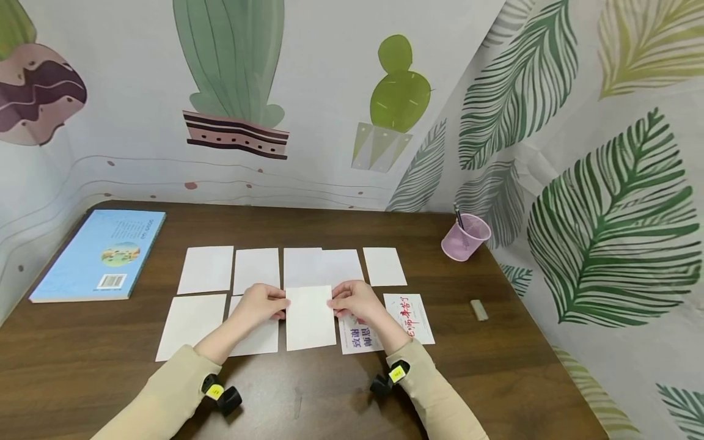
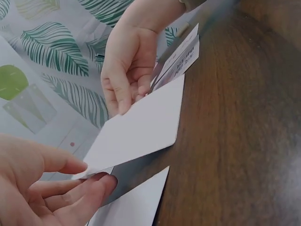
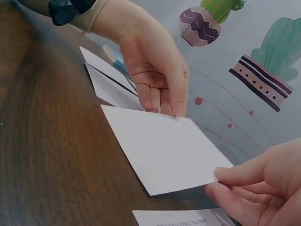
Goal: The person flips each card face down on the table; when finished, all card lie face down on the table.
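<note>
A blank white card (image 1: 310, 318) is held between both hands, a little above the table in the wrist views. My left hand (image 1: 261, 305) pinches its left edge between thumb and fingers. At the opposite edge, my right hand (image 1: 354, 300) pinches it the same way. In the right wrist view the card (image 3: 162, 150) shows a plain face with no print. Below my right hand lies a card with purple lettering (image 1: 360, 337), partly covered by that hand. Beside it is a card with red lettering (image 1: 414, 318). A blank card (image 1: 255, 336) lies under my left forearm.
More blank cards, such as one at the back left (image 1: 206, 269) and one at the back right (image 1: 385, 266), lie in rows. A blue book (image 1: 82, 256) rests at the far left. Rightward stand a pink pen cup (image 1: 461, 241) and a small eraser-like block (image 1: 479, 310).
</note>
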`<state>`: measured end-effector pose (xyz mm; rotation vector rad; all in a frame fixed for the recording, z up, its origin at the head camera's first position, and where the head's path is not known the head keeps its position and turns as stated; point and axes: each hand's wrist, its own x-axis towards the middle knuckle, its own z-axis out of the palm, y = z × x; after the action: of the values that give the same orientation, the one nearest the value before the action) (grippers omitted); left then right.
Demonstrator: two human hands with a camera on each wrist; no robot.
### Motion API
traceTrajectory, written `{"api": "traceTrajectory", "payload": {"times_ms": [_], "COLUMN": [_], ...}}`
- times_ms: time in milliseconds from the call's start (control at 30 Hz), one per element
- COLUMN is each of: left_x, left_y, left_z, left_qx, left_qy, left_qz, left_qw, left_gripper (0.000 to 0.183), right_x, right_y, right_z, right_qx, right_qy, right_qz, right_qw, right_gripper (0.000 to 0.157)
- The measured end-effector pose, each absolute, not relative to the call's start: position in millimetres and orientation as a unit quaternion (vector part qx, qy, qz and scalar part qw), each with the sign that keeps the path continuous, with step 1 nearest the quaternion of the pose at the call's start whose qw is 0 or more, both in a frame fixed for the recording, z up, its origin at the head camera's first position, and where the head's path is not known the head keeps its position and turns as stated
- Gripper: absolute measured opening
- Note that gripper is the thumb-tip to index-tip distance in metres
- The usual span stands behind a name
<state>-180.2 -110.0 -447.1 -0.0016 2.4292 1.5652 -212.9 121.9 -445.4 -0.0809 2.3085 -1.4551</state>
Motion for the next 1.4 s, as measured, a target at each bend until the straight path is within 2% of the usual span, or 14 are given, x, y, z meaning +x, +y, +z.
{"api": "traceTrajectory", "payload": {"times_ms": [1133,1400], "left_x": [-173.6,-175.0], "left_y": [-113.6,-107.0], "left_z": [-433.1,-441.5], "left_qx": [0.008,0.036], "left_qy": [0.838,0.829], "left_qz": [0.529,0.548], "left_qw": [0.132,0.103], "left_gripper": [0.032,0.034], "right_x": [-208.4,-208.3], "right_y": [115.5,127.1], "right_z": [-445.6,-440.0], "right_qx": [-0.021,-0.033], "right_qy": [0.873,0.883], "right_qz": [-0.447,-0.44], "right_qw": [0.191,0.161], "right_gripper": [0.017,0.015]}}
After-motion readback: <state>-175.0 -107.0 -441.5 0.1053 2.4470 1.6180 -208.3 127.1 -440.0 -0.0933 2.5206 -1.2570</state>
